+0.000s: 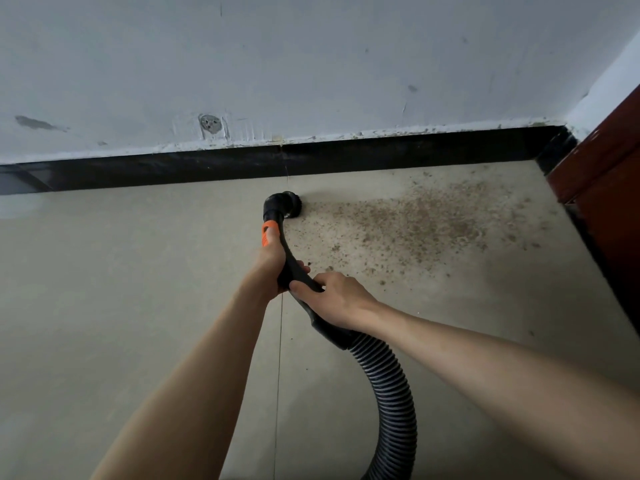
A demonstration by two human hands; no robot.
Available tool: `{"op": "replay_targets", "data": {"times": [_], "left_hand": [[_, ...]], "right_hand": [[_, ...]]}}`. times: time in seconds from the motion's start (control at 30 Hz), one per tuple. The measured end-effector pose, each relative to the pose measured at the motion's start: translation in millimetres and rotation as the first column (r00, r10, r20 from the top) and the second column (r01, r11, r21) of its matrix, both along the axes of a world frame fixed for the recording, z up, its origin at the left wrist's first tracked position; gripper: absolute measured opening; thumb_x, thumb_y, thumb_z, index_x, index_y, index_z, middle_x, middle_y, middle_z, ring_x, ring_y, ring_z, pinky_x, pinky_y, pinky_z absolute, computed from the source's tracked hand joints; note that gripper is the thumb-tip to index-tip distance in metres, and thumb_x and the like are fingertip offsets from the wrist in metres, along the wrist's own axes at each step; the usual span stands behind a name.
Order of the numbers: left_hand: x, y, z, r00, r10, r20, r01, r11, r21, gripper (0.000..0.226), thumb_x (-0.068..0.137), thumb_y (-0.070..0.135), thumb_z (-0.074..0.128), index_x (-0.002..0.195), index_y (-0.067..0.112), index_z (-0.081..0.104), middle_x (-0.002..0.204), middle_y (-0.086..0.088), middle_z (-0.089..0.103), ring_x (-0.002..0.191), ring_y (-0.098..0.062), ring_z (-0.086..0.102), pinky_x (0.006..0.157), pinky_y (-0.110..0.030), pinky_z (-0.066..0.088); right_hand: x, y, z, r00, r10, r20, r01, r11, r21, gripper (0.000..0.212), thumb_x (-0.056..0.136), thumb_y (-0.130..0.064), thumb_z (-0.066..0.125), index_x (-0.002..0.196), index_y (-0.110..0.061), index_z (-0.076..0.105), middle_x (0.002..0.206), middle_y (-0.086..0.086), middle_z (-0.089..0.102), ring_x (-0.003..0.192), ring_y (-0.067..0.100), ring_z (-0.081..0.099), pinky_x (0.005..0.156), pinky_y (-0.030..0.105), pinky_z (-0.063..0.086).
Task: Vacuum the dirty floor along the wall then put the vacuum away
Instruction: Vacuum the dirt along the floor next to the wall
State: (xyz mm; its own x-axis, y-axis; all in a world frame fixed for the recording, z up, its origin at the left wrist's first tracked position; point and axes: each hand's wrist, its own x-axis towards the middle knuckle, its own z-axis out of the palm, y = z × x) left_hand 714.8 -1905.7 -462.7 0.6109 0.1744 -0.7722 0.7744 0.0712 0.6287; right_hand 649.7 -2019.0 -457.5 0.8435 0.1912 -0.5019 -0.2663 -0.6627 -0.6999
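Note:
A black vacuum handle [290,258] with an orange collar [267,233] ends in a round brush nozzle [291,204] that rests on the floor close to the black skirting [207,168]. My left hand [273,265] grips the handle just below the collar, thumb along it. My right hand [337,299] grips the handle lower down, near where the ribbed black hose [391,393] begins. The hose curves down out of the bottom edge. A patch of brown dirt [422,226] spreads over the beige floor to the right of the nozzle. The vacuum body is out of view.
A white scuffed wall [311,64] runs across the back above the skirting. A dark red wooden door or cabinet [602,188] stands at the right, forming a corner with the wall. Beige floor tiles [121,289] extend to the left.

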Motion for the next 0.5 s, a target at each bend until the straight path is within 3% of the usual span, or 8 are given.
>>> {"op": "replay_targets", "data": {"times": [0.23, 0.5], "left_hand": [[3.8, -29.3, 0.6, 0.996, -0.08, 0.025, 0.08, 0.997, -0.005, 0.072, 0.092, 0.066, 0.03, 0.134, 0.008, 0.035, 0.078, -0.015, 0.054, 0.061, -0.026, 0.057, 0.053, -0.033, 0.048], [-5.0, -78.9, -12.2, 0.981, -0.193, 0.025, 0.193, 0.981, -0.022, 0.077, 0.088, 0.071, 0.032, 0.131, 0.007, 0.038, 0.076, -0.016, 0.055, 0.058, -0.025, 0.057, 0.055, -0.033, 0.05]], "right_hand": [[-7.1, -20.0, 1.9, 0.996, -0.093, -0.003, 0.093, 0.996, 0.01, 0.045, 0.092, -0.061, 0.044, 0.075, -0.02, 0.051, 0.081, 0.004, 0.066, 0.08, 0.025, 0.066, 0.074, 0.037, 0.052], [-33.9, -57.0, -7.3, 0.973, -0.231, 0.018, 0.231, 0.973, 0.017, 0.043, 0.093, -0.058, 0.044, 0.072, -0.021, 0.049, 0.077, 0.002, 0.066, 0.078, 0.024, 0.067, 0.067, 0.034, 0.047]]}}
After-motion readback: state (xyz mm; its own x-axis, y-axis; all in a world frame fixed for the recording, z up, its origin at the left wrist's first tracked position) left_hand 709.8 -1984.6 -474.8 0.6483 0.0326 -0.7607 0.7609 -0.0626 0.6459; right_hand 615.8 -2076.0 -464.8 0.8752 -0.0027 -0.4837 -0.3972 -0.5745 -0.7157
